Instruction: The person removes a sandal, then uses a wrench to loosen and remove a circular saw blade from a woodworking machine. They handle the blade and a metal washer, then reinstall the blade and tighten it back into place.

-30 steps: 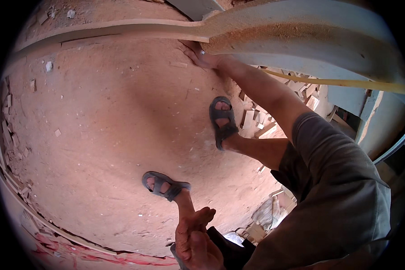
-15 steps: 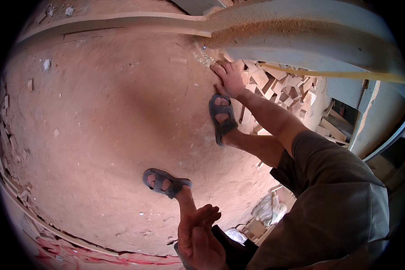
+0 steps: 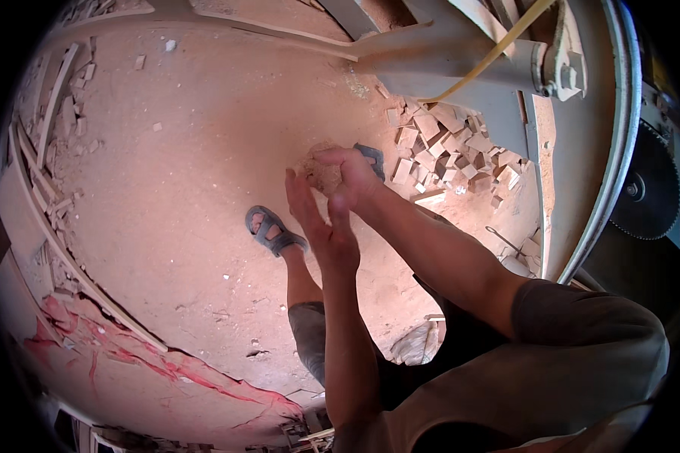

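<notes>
In front of me, above the floor, my two hands come together. My left hand (image 3: 321, 223) points away with its fingers stretched out and nothing gripped. Close against it, my right hand (image 3: 357, 180) curves its fingers around a pale clump of sawdust (image 3: 323, 167). The clump shows between the two hands, and I cannot tell how much of it rests on the left one. Part of the right palm is hidden. My left sandal (image 3: 270, 230) stands on the dusty floor (image 3: 166, 211); the right sandal (image 3: 372, 160) is mostly covered by the right hand.
A heap of wooden offcuts (image 3: 449, 147) lies to the right, below a grey machine frame (image 3: 461, 64) with a yellow hose (image 3: 499, 49). A toothed circular saw blade (image 3: 646, 181) shows at the far right. Long wooden strips (image 3: 91, 264) and red sheeting (image 3: 166, 362) line the left side.
My right hand has lifted off the floor by the machine base and come back toward me. My left hand has moved up and forward to meet it. The view has shifted right.
</notes>
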A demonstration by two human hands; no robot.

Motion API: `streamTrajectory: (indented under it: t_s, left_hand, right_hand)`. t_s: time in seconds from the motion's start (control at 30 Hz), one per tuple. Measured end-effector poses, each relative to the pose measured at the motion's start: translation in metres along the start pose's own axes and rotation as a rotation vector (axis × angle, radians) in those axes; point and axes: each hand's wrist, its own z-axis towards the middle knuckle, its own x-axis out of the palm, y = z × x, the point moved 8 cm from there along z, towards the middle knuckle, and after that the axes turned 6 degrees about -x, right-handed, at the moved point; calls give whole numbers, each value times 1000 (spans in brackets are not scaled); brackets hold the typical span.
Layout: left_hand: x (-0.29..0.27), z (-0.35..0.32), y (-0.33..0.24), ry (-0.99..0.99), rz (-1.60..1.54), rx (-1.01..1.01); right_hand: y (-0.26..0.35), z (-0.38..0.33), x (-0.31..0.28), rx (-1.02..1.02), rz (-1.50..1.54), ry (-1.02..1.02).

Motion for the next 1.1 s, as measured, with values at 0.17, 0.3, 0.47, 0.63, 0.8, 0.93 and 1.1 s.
streamTrajectory:
  t_s: [0.17, 0.3, 0.47, 0.63, 0.8, 0.93, 1.1]
  left_hand:
    - [-45, 30, -72, -213, 114, 24]
    - [-101, 32, -95, -176, -111, -403]
    - [-104, -26, -182, 284, -760, -637]
    - [-109, -48, -187, 467, -1052, -573]
    - [-110, -82, -207, -65, -1005, -567]
    - [-105, -86, -241, -117, -672, -234]
    - [-125, -37, -260, 113, 135, -153]
  right_hand:
    - [0, -146, 139, -5, 6, -20]
    - [11, -208, 184, -165, -191, 187]
    - [-1, -251, 193, -114, -491, 254]
    - [-4, -250, 226, -31, -139, 86]
    - [43, -284, 276, -1087, -1545, 75]
    - [58, -250, 259, -840, -1229, 171]
    - [9, -310, 260, -236, -236, 211]
